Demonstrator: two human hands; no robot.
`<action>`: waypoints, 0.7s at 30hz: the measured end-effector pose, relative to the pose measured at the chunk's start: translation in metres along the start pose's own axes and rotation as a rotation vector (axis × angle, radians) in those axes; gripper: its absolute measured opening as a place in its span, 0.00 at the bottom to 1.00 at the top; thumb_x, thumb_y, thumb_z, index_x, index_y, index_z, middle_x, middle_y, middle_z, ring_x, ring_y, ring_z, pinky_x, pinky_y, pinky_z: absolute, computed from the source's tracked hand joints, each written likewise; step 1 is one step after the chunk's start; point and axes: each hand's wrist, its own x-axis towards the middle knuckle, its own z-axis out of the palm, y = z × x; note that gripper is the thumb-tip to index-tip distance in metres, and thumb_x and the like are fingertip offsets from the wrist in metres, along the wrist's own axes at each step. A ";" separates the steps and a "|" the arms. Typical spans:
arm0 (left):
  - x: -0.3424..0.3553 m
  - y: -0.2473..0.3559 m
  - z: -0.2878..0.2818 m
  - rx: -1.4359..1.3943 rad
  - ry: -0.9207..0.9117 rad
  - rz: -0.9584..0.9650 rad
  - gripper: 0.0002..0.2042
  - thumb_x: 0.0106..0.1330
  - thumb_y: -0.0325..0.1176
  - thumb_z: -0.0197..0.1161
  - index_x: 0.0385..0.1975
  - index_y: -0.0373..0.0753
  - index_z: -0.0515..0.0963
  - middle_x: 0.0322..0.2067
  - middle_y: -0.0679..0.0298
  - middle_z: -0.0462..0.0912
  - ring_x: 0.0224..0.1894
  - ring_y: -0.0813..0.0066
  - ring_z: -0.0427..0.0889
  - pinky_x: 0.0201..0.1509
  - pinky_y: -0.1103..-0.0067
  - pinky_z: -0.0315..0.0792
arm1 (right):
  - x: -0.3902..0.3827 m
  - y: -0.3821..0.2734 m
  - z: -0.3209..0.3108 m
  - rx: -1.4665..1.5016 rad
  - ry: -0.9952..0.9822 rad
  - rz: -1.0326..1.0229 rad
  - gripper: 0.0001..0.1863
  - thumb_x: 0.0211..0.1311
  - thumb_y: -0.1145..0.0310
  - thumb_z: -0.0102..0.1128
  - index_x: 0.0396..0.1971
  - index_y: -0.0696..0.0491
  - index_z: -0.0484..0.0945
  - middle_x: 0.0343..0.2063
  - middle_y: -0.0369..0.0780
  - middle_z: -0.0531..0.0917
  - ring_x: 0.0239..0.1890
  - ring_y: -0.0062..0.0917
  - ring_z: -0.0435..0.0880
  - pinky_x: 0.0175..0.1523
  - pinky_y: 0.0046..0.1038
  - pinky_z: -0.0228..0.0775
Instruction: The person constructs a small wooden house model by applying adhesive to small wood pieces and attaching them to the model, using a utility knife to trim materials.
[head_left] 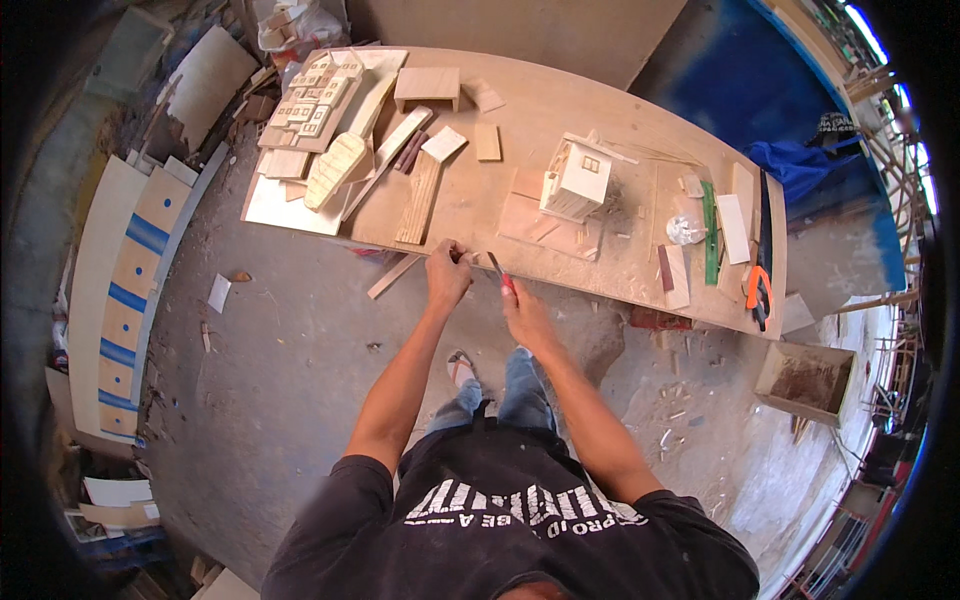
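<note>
At the near edge of the workbench [375,232], my left hand [449,275] is closed in a pinch. A small pale piece of wood [474,258] seems to show at its fingertips, mostly hidden. Just to the right, my right hand [527,315] grips a red-handled knife [507,282], its narrow dark blade angled up and left toward the left hand. Beyond both hands, a small wooden model house [580,180] with a framed window stands on a thin wooden board [520,222]. Sawdust and chips lie around it.
Flat model house fronts [320,100] and wood offcuts [417,205] crowd the bench's left. At its right lie a green strip [711,232], a crumpled white lump [684,230] and an orange-handled tool [759,290]. A box [806,382] stands on the floor at right.
</note>
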 end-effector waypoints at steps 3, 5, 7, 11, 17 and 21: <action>0.007 0.004 -0.001 0.126 -0.082 -0.022 0.04 0.61 0.20 0.62 0.31 0.28 0.74 0.23 0.58 0.80 0.19 0.74 0.80 0.19 0.76 0.77 | 0.013 -0.011 0.015 -0.195 -0.024 0.063 0.18 0.74 0.57 0.41 0.45 0.58 0.71 0.37 0.58 0.82 0.39 0.59 0.80 0.45 0.56 0.71; 0.013 -0.004 0.002 0.055 -0.005 -0.025 0.04 0.57 0.20 0.64 0.27 0.28 0.75 0.22 0.54 0.82 0.20 0.67 0.83 0.22 0.72 0.76 | 0.015 -0.012 0.026 -0.190 0.009 0.042 0.18 0.74 0.59 0.41 0.44 0.59 0.70 0.36 0.60 0.82 0.41 0.60 0.80 0.46 0.56 0.71; 0.021 -0.020 0.000 0.088 0.007 0.023 0.04 0.56 0.20 0.64 0.27 0.28 0.75 0.22 0.53 0.82 0.20 0.66 0.83 0.22 0.71 0.77 | 0.018 -0.010 0.035 -0.183 0.007 0.020 0.18 0.74 0.59 0.41 0.43 0.60 0.71 0.36 0.60 0.81 0.41 0.60 0.80 0.46 0.56 0.71; 0.022 0.000 0.008 0.107 -0.095 -0.005 0.04 0.57 0.18 0.62 0.29 0.27 0.74 0.24 0.55 0.80 0.21 0.68 0.83 0.18 0.73 0.81 | 0.021 0.002 0.039 -0.184 0.045 0.073 0.18 0.74 0.59 0.41 0.43 0.60 0.70 0.37 0.62 0.81 0.42 0.60 0.81 0.47 0.56 0.71; 0.030 -0.014 -0.002 0.115 -0.077 -0.045 0.03 0.57 0.19 0.62 0.29 0.27 0.75 0.25 0.56 0.81 0.20 0.68 0.83 0.19 0.74 0.81 | 0.017 -0.033 0.036 -0.276 -0.069 0.225 0.16 0.73 0.61 0.41 0.48 0.59 0.67 0.38 0.62 0.81 0.43 0.60 0.81 0.47 0.58 0.72; 0.027 0.005 0.002 0.097 -0.116 -0.102 0.03 0.54 0.19 0.58 0.26 0.27 0.77 0.20 0.53 0.82 0.19 0.64 0.85 0.21 0.72 0.78 | 0.018 -0.029 0.039 -0.338 -0.062 0.224 0.14 0.69 0.67 0.44 0.49 0.60 0.66 0.38 0.62 0.81 0.42 0.59 0.82 0.45 0.56 0.74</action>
